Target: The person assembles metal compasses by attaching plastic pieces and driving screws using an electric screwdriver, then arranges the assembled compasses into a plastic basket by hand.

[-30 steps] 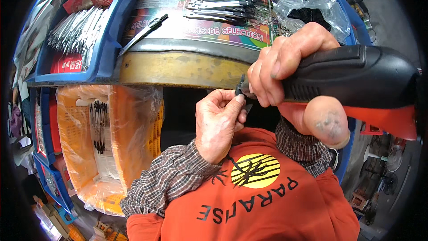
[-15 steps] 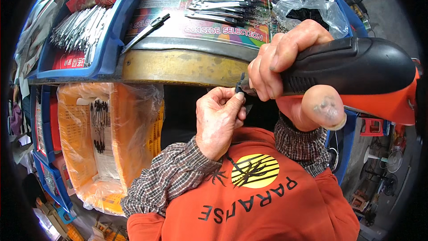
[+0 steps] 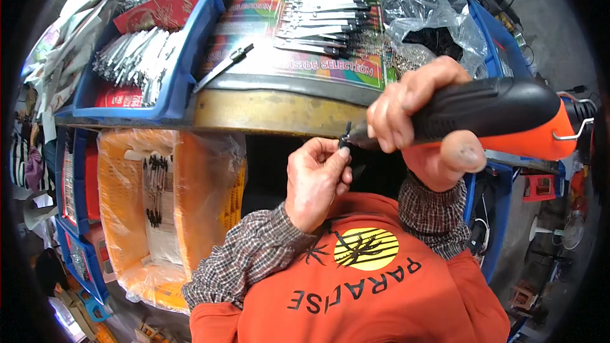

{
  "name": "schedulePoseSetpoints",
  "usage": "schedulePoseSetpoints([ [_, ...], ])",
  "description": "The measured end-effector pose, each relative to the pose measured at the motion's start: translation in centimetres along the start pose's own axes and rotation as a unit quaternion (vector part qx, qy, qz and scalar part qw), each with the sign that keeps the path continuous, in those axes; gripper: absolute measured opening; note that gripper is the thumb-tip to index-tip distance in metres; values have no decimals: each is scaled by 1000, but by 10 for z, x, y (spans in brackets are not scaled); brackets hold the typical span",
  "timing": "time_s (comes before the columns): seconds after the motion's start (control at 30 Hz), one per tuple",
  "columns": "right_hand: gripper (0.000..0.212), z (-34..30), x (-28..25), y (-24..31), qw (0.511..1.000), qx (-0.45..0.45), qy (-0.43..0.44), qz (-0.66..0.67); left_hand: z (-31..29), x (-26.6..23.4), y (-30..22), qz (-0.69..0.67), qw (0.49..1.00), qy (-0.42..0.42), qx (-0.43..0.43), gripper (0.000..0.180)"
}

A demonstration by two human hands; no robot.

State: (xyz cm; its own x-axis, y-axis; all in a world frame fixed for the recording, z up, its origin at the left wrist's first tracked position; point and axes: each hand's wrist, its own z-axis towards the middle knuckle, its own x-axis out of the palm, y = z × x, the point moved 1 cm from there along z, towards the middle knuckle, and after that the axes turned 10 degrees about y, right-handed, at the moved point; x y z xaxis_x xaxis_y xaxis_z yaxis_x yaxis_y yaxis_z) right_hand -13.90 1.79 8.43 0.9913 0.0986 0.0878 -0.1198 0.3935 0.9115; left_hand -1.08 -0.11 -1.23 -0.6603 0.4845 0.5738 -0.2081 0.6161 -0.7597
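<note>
My right hand [image 3: 429, 121] is wrapped round a black and orange electric screwdriver [image 3: 495, 111], lying nearly level with its nose pointing left. Between the thumb and fingers of my left hand [image 3: 318, 178] is a small black part [image 3: 344, 141], mostly covered by the fingertips. The screwdriver's tip meets this part or sits right beside it; which one I cannot tell. Both hands are just in front of the bench edge, close to my chest.
On the bench lies a row of slim white-and-black pieces [image 3: 327, 16], with a single one [image 3: 223, 67] apart. Small screws [image 3: 406, 60] are heaped by a clear plastic bag [image 3: 426, 0]. A blue bin [image 3: 178, 92] stands left; below it, a plastic-lined orange crate [image 3: 117, 216].
The whole view has shifted, so the bench and crate appear farther right and lower. The screwdriver's rear end has swung a little lower. Both hands keep their hold.
</note>
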Motion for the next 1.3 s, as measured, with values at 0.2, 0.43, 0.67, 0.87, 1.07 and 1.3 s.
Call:
schedulePoseSetpoints([
  [0.2, 53, -3, -11, 4, 993, -96, -13, 63, -11, -10, -21, 242, 953, -24, 180, 19],
  [0.43, 41, -8, -19, 5, 985, -109, -74, 109, 22, -47, -86, 669, 617, -170, 379, 20],
  [0.67, 42, -11, -25, 2, 984, -104, -88, 116, 46, -72, -99, 780, 489, -219, 323, 16],
  [0.87, 40, -11, -31, 1, 985, -112, -87, 100, 60, -81, -105, 832, 395, -218, 322, 18],
  [1.07, 38, -8, -38, 0, 985, -107, -85, 102, 69, -60, -117, 823, 401, -203, 347, 19],
  [1.3, 39, -10, -44, -1, 985, -93, -109, 98, 102, -21, -97, 751, 494, -51, 435, 11],
])
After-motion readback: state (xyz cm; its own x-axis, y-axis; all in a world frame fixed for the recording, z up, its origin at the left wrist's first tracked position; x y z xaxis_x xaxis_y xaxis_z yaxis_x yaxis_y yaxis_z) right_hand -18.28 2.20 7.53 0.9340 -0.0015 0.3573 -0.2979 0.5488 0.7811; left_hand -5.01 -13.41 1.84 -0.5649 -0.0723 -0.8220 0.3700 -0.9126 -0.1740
